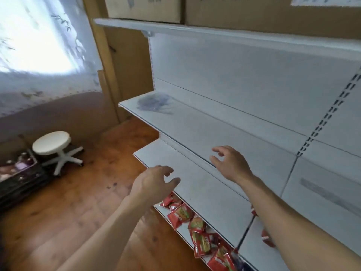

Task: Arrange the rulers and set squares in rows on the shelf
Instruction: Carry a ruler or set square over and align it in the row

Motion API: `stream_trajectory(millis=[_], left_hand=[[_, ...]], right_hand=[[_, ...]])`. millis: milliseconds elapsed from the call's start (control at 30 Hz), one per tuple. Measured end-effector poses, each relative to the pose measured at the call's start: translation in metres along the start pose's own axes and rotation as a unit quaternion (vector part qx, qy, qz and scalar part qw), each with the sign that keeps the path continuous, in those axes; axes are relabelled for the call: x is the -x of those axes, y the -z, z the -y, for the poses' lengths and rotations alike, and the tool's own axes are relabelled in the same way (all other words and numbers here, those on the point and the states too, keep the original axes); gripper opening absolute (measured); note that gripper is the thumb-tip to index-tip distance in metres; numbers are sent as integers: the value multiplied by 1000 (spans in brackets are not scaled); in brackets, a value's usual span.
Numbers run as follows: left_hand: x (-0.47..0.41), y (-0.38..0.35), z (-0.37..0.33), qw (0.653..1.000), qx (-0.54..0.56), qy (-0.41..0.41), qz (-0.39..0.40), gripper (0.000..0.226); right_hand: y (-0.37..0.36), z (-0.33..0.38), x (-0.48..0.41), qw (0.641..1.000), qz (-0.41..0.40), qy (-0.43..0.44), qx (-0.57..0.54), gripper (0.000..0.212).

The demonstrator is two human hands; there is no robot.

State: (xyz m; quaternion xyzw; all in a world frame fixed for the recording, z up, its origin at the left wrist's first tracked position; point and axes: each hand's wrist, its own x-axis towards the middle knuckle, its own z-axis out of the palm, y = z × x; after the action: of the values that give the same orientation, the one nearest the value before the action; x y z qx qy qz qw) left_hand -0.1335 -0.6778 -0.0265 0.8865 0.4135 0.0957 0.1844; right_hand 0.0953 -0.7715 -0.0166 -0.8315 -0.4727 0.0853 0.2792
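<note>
1. A white metal shelf unit point(224, 79) fills the right side of the view. Its boards sit one above another, and a slotted upright runs down near its right end.
2. A pale patterned curtain point(39, 45), brightly lit, hangs well to the left of the shelf unit.
3. A wooden floor point(78, 202) spreads out below and to the left of the shelf unit.
4. Brown cardboard boxes point(144, 8) stand on the shelf unit's top board.
5. A white round stool point(51, 142) stands on the floor, well apart from the shelf unit's left end.
6. Red packets point(181, 214) lie heaped on the lowest board in view.
7. The right hand point(230, 163) hovers over the shelf unit's second board from the bottom. Its fingers are loosely curled and it holds nothing.
8. The left hand point(156, 180) hangs at that board's front edge, likewise loose and holding nothing, apart from the other hand.
9. A blurred heap of clear rulers and set squares point(154, 103) lies at the left end of the middle board. Single pieces cannot be made out.
10. One grey ruler point(330, 194), blurred, lies flat in the shelf unit's right-hand bay.
</note>
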Motion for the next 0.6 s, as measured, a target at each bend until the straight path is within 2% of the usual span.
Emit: stream_trajectory(millis=[200,367,600], left_hand=[[-23,23,65,999,14,47,-17,47],[-72,35,109,997,11,72,-21,47],[-189,56,167,998,0,46,-40,45]], right_hand=[[-57,68,-61,999,36,37,-12,37],[-95,94,-127,998,46,47,-21,38],[-157,127,-250,998,31,37,-51,39]])
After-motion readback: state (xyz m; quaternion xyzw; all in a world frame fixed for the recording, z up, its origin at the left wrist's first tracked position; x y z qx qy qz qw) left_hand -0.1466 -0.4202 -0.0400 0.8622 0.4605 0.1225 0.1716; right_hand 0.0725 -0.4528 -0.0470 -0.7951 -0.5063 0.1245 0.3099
